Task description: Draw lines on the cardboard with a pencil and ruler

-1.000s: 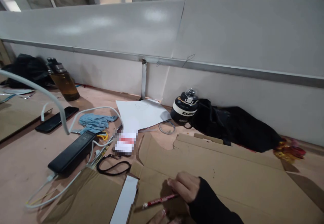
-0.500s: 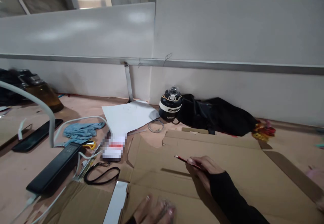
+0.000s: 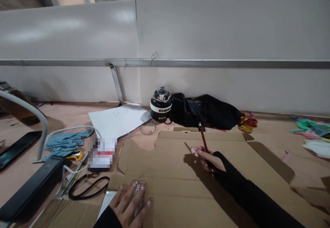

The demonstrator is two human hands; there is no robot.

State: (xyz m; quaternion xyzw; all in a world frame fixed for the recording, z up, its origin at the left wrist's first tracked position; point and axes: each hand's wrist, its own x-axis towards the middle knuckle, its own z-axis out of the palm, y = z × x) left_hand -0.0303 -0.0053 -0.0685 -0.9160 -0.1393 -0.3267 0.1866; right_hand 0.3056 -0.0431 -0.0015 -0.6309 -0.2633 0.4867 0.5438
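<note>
My right hand (image 3: 207,160) is closed around a red and black patterned pencil (image 3: 203,138). The pencil tilts upward, its pale end pointing away from me; its lower end is hidden. Below both hands lies a flattened brown cardboard sheet (image 3: 177,186) with faint curved pencil lines near its upper left. At the near left my left hand (image 3: 127,202) curls over a clear plastic piece (image 3: 138,189) with a grid-like pattern. The fingers cover much of that piece, so I cannot tell its kind.
Left lie a black power bank-like box (image 3: 24,186), a black strap (image 3: 89,193), a blue cloth (image 3: 65,140) and a yellow cutter (image 3: 77,155). White paper (image 3: 116,118), a black bottle (image 3: 161,107) and black fabric (image 3: 213,111) lie along the white partition (image 3: 227,32).
My right hand has turned the pencil from pointing left to pointing upward. My left hand has slid leftward and forward with the clear piece. The view has shifted to the right.
</note>
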